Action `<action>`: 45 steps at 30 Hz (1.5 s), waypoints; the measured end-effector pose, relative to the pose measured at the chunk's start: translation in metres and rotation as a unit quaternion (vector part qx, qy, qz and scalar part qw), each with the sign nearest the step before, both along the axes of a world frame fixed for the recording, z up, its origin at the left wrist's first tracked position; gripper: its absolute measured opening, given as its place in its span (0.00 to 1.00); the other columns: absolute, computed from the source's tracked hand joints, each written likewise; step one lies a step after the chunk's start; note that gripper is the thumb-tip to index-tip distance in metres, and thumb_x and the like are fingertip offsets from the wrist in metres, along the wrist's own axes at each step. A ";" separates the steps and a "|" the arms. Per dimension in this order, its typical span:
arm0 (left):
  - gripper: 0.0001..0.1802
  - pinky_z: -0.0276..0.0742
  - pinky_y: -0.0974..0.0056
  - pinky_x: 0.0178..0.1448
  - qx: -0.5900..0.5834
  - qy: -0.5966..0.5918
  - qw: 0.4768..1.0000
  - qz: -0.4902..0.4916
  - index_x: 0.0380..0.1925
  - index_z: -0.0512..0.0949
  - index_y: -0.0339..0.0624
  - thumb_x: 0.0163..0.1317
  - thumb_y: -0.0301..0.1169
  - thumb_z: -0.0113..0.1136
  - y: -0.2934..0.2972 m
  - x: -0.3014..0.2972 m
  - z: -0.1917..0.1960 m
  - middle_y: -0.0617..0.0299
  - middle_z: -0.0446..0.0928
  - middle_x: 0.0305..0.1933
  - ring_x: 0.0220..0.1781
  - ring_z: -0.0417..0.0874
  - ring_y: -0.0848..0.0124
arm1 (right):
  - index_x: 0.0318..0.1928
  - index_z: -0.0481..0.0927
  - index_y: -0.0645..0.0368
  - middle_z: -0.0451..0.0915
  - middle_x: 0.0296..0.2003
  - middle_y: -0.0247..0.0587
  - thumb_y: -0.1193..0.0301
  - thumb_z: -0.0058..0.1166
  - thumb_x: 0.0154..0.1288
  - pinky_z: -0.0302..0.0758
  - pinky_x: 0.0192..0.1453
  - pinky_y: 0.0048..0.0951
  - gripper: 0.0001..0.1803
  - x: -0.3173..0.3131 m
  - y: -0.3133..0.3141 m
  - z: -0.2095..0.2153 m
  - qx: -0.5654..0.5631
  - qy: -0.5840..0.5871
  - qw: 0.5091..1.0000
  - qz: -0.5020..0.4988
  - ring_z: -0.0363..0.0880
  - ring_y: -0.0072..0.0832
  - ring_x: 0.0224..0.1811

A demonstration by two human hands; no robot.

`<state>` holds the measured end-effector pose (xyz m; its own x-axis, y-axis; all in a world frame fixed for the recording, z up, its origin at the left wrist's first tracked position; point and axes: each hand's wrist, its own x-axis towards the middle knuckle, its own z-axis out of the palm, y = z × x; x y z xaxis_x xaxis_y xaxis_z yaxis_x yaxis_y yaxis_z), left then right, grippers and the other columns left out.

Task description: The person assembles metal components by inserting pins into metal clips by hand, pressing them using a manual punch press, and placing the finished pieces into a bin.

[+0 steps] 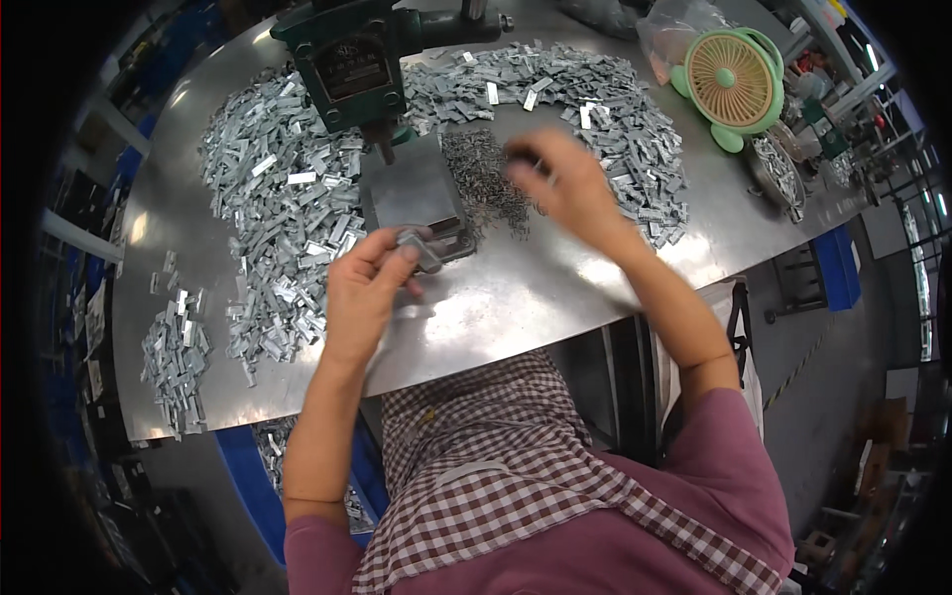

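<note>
My left hand [365, 288] pinches a small grey metal piece [420, 252] between thumb and fingers, at the front edge of a flat steel block [412, 188]. The block sits under a dark green bench press [347, 71], whose ram points down at its far edge. My right hand [563, 183] is raised beside a heap of tiny dark pins [484, 174], to the right of the block. Motion smears its fingers, so whether they hold anything does not show.
Grey metal pieces [273, 213] spread left of the press, with more [635, 149] on the right and a small pile [177, 362] at the near left. A green fan [732, 81] and a bowl of parts [775, 171] stand at the right. A blue bin [243, 476] is below the table.
</note>
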<state>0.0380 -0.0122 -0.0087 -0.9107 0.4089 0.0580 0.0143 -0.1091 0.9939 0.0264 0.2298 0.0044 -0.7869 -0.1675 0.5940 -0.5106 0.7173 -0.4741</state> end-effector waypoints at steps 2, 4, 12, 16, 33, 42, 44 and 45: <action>0.13 0.71 0.74 0.34 -0.025 0.037 0.999 0.005 0.41 0.76 0.33 0.61 0.31 0.53 0.001 -0.008 0.010 0.55 0.80 0.37 0.34 0.79 0.75 | 0.41 0.75 0.58 0.75 0.36 0.43 0.73 0.55 0.55 0.73 0.38 0.30 0.12 -0.035 0.047 -0.011 0.062 -0.037 0.995 -0.072 0.77 0.37 0.36; 0.12 0.71 0.74 0.35 -0.020 0.055 0.998 0.021 0.39 0.77 0.33 0.61 0.30 0.54 0.001 -0.017 0.013 0.57 0.80 0.36 0.35 0.79 0.76 | 0.41 0.75 0.57 0.75 0.37 0.43 0.72 0.54 0.56 0.73 0.39 0.31 0.11 -0.053 0.057 -0.028 0.107 -0.066 0.988 -0.091 0.76 0.38 0.37; 0.09 0.68 0.72 0.36 -0.231 0.256 0.938 0.048 0.34 0.78 0.34 0.53 0.25 0.57 0.009 -0.033 0.014 0.60 0.76 0.30 0.30 0.74 0.74 | 0.34 0.71 0.59 0.71 0.31 0.43 0.72 0.49 0.57 0.71 0.36 0.39 0.06 -0.078 0.055 -0.050 0.269 -0.042 0.960 -0.071 0.74 0.42 0.34; 0.09 0.68 0.72 0.36 -0.238 0.237 0.941 0.051 0.34 0.78 0.34 0.52 0.25 0.59 0.012 -0.035 0.014 0.60 0.76 0.30 0.30 0.74 0.74 | 0.37 0.74 0.62 0.76 0.33 0.41 0.70 0.51 0.60 0.71 0.38 0.32 0.09 -0.047 0.016 -0.005 0.098 -0.106 0.990 -0.011 0.76 0.35 0.34; 0.12 0.71 0.69 0.32 -0.189 0.235 0.952 0.060 0.34 0.79 0.35 0.49 0.29 0.62 0.009 -0.039 0.009 0.58 0.78 0.30 0.26 0.77 0.71 | 0.38 0.76 0.66 0.78 0.35 0.39 0.72 0.52 0.60 0.71 0.44 0.24 0.09 -0.018 -0.052 0.011 -0.099 -0.161 0.971 0.144 0.75 0.23 0.38; 0.12 0.71 0.69 0.31 -0.212 0.229 0.948 0.066 0.33 0.79 0.34 0.49 0.29 0.61 0.011 -0.042 0.014 0.57 0.78 0.29 0.26 0.77 0.70 | 0.39 0.76 0.60 0.77 0.38 0.41 0.76 0.55 0.51 0.71 0.39 0.35 0.12 -0.022 -0.048 0.010 0.086 0.068 0.984 0.143 0.75 0.39 0.35; 0.12 0.71 0.67 0.32 -0.201 0.216 0.952 0.076 0.33 0.79 0.34 0.49 0.29 0.61 0.009 -0.044 0.012 0.56 0.78 0.30 0.26 0.77 0.68 | 0.41 0.75 0.60 0.77 0.39 0.41 0.76 0.56 0.50 0.71 0.41 0.35 0.14 -0.022 -0.047 0.012 0.121 0.119 0.974 0.152 0.75 0.39 0.37; 0.11 0.72 0.65 0.33 -0.209 0.267 0.934 0.114 0.32 0.79 0.34 0.49 0.30 0.61 0.008 -0.048 0.009 0.55 0.78 0.29 0.27 0.78 0.65 | 0.43 0.75 0.60 0.77 0.41 0.42 0.77 0.55 0.50 0.71 0.45 0.36 0.16 -0.019 -0.047 0.014 0.134 0.117 0.975 0.132 0.75 0.40 0.41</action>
<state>-0.0104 -0.0045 0.0000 -0.8636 0.2964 0.4078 0.4958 0.3529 0.7935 0.0077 0.1824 0.0183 -0.5432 -0.5200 0.6592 -0.7662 0.6281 -0.1359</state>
